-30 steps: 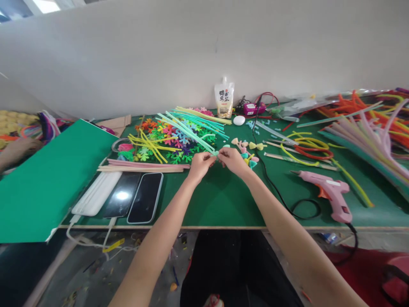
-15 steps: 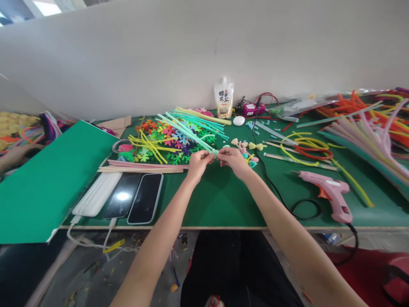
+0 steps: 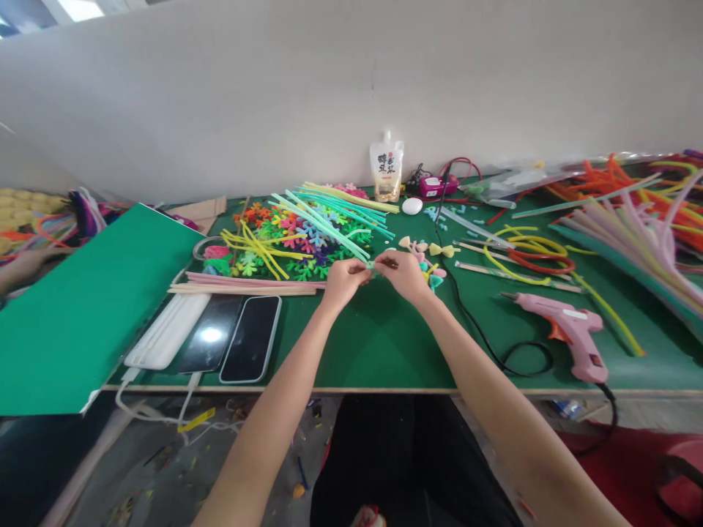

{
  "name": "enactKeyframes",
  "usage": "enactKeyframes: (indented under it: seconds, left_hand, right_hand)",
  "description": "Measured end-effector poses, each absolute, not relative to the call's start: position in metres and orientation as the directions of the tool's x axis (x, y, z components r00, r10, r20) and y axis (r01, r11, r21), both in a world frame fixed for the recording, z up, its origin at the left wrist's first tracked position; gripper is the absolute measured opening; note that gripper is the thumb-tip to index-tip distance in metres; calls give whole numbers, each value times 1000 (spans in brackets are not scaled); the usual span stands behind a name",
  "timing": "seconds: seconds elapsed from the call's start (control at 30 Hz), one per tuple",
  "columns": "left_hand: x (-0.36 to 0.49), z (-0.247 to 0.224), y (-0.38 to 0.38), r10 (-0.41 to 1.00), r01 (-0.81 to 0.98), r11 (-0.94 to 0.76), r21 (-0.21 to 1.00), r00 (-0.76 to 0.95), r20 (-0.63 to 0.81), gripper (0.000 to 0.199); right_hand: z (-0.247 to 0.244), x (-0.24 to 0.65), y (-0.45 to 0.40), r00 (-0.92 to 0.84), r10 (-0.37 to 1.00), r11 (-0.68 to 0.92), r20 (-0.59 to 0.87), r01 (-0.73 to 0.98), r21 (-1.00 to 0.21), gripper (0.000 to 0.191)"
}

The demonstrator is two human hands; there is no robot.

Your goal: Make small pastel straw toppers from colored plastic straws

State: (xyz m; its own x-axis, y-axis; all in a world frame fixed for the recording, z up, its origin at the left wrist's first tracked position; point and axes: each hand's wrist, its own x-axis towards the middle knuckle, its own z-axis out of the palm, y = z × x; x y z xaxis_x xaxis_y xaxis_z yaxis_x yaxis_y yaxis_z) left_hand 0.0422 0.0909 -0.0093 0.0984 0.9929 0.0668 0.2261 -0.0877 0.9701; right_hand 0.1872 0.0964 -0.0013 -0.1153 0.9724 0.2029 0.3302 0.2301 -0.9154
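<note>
My left hand point(image 3: 346, 282) and my right hand point(image 3: 405, 278) meet above the green tabletop, fingertips almost touching. Both pinch a small mint-green piece of pipe cleaner point(image 3: 371, 266), mostly hidden by the fingers. Just beyond them lie long mint-green pipe cleaners point(image 3: 324, 225), on a pile of colourful snowflake-shaped pieces point(image 3: 299, 245). Small pastel bow pieces point(image 3: 442, 250) sit to the right of my right hand. Pink and cream pipe cleaners point(image 3: 247, 286) end close to my left hand.
A pink glue gun point(image 3: 568, 322) lies at right, its cord over the edge. Coiled yellow and red pipe cleaners point(image 3: 535, 256) are behind it. Two phones point(image 3: 251, 340) and a white power bank point(image 3: 168, 333) lie left, beside a green board point(image 3: 104, 315). A pouch point(image 3: 387, 172) stands at the wall.
My fingers have turned slightly around the small mint-green piece, and less of it shows now. The view has shifted very little; the things on the table have stayed put.
</note>
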Motion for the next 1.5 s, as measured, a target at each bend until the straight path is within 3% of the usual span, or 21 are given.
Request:
enactKeyframes:
  seconds: [0.27,0.5,0.73,1.17,1.33,1.5]
  left_hand:
    - [42,-6,89,984,297,-128,946,161,82,11]
    - [41,-7,88,982,331,-112,937,180,54,8]
    - [43,-7,92,989,278,-109,954,131,75,15]
    - [41,-11,94,982,268,-183,946,99,162,15]
    - [42,-12,93,982,250,-164,954,132,134,17]
    - [43,-11,92,984,220,-141,965,139,112,16]
  right_hand:
    - [0,188,97,-183,969,213,165,287,-934,4]
    - [-3,189,96,-225,973,96,52,192,-977,1]
    - [-2,191,98,-168,986,-8,-15,42,-999,18]
    - [-1,189,97,-214,976,-15,-30,70,-997,12]
    - [-4,189,98,-187,981,74,40,182,-980,4]
    - [-8,185,100,-137,986,118,93,182,-976,4]
